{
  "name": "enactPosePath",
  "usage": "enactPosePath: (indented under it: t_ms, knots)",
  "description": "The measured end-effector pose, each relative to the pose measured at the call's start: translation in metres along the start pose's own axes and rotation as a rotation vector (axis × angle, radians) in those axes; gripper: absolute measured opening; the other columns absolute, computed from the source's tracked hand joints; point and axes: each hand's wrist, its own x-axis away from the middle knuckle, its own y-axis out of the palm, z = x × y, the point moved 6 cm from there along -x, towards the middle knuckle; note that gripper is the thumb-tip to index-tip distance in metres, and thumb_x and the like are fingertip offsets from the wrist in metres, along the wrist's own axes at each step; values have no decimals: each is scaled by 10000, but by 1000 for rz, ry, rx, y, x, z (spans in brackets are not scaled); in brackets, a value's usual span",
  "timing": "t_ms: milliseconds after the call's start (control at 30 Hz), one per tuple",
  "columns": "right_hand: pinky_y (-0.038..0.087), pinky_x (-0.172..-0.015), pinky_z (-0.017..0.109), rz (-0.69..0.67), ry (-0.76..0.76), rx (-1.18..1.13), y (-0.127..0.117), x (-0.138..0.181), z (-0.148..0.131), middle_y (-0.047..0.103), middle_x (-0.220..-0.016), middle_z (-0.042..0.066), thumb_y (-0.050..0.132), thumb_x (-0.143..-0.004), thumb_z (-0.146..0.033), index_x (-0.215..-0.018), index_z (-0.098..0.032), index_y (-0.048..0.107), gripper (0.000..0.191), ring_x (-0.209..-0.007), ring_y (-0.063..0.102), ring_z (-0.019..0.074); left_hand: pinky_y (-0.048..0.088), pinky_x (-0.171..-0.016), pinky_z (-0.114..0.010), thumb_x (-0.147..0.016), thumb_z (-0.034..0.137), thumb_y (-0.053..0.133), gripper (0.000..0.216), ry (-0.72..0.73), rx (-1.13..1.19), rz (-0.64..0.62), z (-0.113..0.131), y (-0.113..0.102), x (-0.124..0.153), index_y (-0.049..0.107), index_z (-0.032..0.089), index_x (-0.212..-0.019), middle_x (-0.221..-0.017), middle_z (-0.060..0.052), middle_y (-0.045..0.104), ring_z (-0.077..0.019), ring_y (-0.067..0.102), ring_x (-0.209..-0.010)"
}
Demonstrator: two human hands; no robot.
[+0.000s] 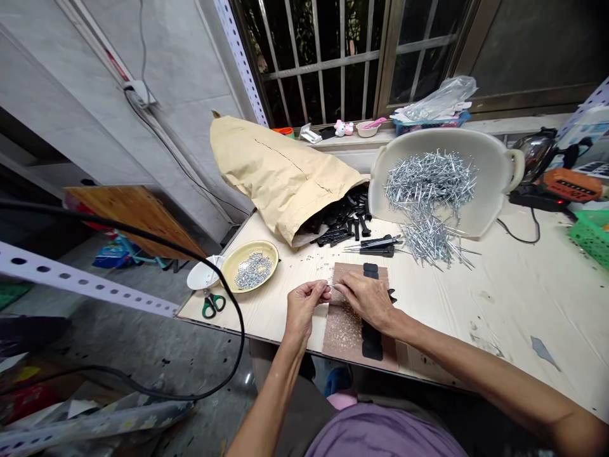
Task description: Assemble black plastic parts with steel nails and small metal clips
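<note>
Both hands meet over a brown board (340, 333) at the table's front edge. My left hand (304, 308) is closed in a pinch, thumb against forefinger; what is in it is too small to make out. Facing it, my right hand (366, 298) pinches what looks like a thin metal nail, pointing at the left fingertips. Beneath the right hand a black strip-like piece (372, 350) lies along the board, partly covered by the wrist. Just beyond the board are several black pieces with nails through them (375, 245). Loose nails (431, 238) spill from a white tub (492, 212).
A brown paper sack (285, 168) spills black plastic parts (349, 219) at the back. On the left stand a yellow bowl (228, 254) of small metal pieces, a white dish (197, 274) and green-handled scissors (213, 306). A black cable (240, 343) hangs at left. A green basket (592, 235) sits far right.
</note>
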Motion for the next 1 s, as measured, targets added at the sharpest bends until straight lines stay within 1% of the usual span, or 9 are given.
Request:
enactPosePath:
  t_ms: [100, 200, 367, 567, 667, 767, 833, 900, 1000]
  knots:
    - [378, -598, 232, -6, -55, 5, 1, 1, -1, 580, -888, 47, 387, -942, -320, -960, -204, 589, 234, -749, 569, 144, 501, -623, -245, -621, 371, 759, 331, -14, 3, 4, -1, 0, 0, 699, 95, -795, -706, -64, 686, -99, 594, -570]
    - [388, -605, 233, -16, -53, 7, 1, 1, 1, 564, -846, 45, 369, -948, -304, -921, -196, 604, 261, -720, 560, 138, 504, -631, -255, -610, 380, 764, 344, -14, -8, -2, -1, 0, -1, 700, 96, -794, -707, -67, 687, -103, 597, -575]
    - [412, -636, 234, -30, -10, -206, 2, -2, 7, 597, -833, 22, 449, -919, -303, -903, -202, 589, 174, -736, 570, 137, 504, -631, -256, -618, 382, 758, 339, -11, -23, -11, -1, 3, -3, 700, 98, -792, -706, -69, 688, -108, 600, -581]
    - [385, -631, 246, 12, -11, -6, -2, 2, 7, 598, -836, 56, 367, -946, -315, -871, -184, 594, 272, -743, 569, 154, 500, -633, -244, -641, 367, 744, 315, 10, -45, -14, -1, 7, -4, 697, 97, -797, -709, -67, 689, -102, 595, -586]
    - [367, -603, 235, -26, 55, -130, 1, 1, 14, 603, -790, 26, 406, -928, -340, -836, -192, 579, 246, -707, 561, 144, 502, -647, -246, -668, 360, 725, 294, 36, -70, -22, 0, 9, -4, 695, 98, -800, -711, -64, 689, -104, 597, -596]
    - [353, -565, 223, -120, 154, -331, 9, -1, 23, 586, -680, -13, 420, -915, -345, -749, -185, 555, 267, -628, 541, 125, 503, -653, -248, -676, 356, 720, 281, 54, -96, -29, 1, 10, -3, 697, 102, -794, -714, -61, 690, -107, 598, -601]
    - [345, -550, 217, -158, 188, -403, 12, -2, 26, 571, -641, -23, 424, -911, -346, -725, -179, 547, 278, -599, 531, 117, 503, -647, -246, -663, 359, 729, 283, 49, -99, -23, 2, 11, -3, 699, 104, -784, -707, -58, 688, -108, 599, -597]
    - [344, -566, 220, -128, 175, -365, 10, -1, 27, 582, -671, -19, 445, -904, -345, -739, -179, 553, 258, -624, 536, 120, 503, -631, -243, -643, 367, 742, 298, 15, -85, -23, 1, 12, -3, 702, 103, -776, -698, -57, 687, -108, 598, -585]
    - [336, -599, 230, -31, 90, -197, 3, 3, 23, 606, -778, 0, 469, -902, -330, -811, -190, 572, 197, -697, 545, 131, 503, -600, -236, -611, 377, 763, 330, -65, -43, -42, -4, 14, -3, 704, 93, -770, -685, -62, 685, -104, 591, -561]
